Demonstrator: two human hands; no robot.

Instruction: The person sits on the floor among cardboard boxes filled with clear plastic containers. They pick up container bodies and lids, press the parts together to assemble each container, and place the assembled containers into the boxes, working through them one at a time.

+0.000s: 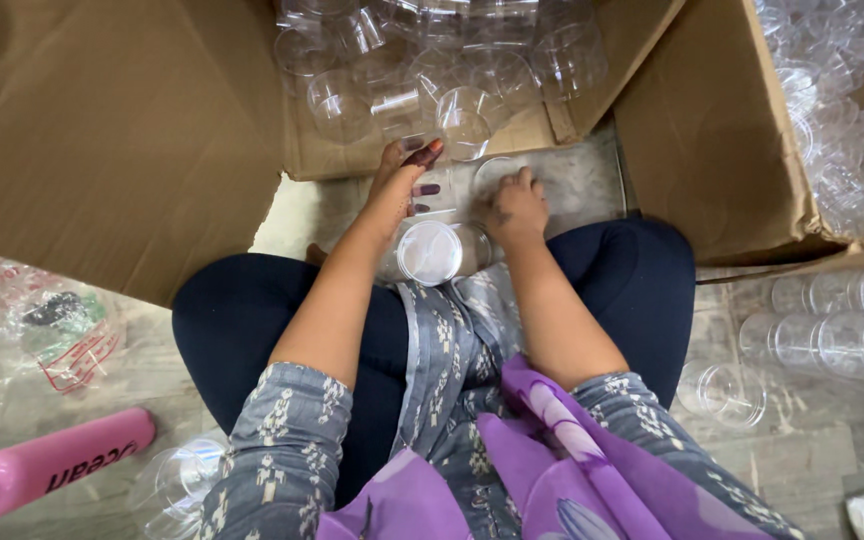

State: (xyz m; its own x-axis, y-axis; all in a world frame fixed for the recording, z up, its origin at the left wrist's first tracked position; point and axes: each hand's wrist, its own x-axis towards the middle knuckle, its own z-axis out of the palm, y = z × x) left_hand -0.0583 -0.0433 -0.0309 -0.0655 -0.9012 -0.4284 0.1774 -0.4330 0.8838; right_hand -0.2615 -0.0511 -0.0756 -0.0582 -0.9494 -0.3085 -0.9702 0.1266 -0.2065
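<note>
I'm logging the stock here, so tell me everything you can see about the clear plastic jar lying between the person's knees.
The clear round plastic jar lies on its side on the floor, between the crossed legs, its circular end facing the camera. It looks thin, transparent and empty, with no lid visible. The left hand and right hand rest just beyond it; whether either touches it is unclear.

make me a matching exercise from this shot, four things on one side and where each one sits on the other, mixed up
Things
1. pink bottle
2. open cardboard box of clear cups
3. crumpled plastic bag
4. row of clear cups lying on their sides

Places
A. on the floor at the right of the picture, past the person's knee
B. straight ahead, just beyond the left hand and right hand
C. bottom left corner, lying on the floor
D. at the left edge, under the big cardboard flap

Pairs: 1-C, 2-B, 3-D, 4-A
</note>
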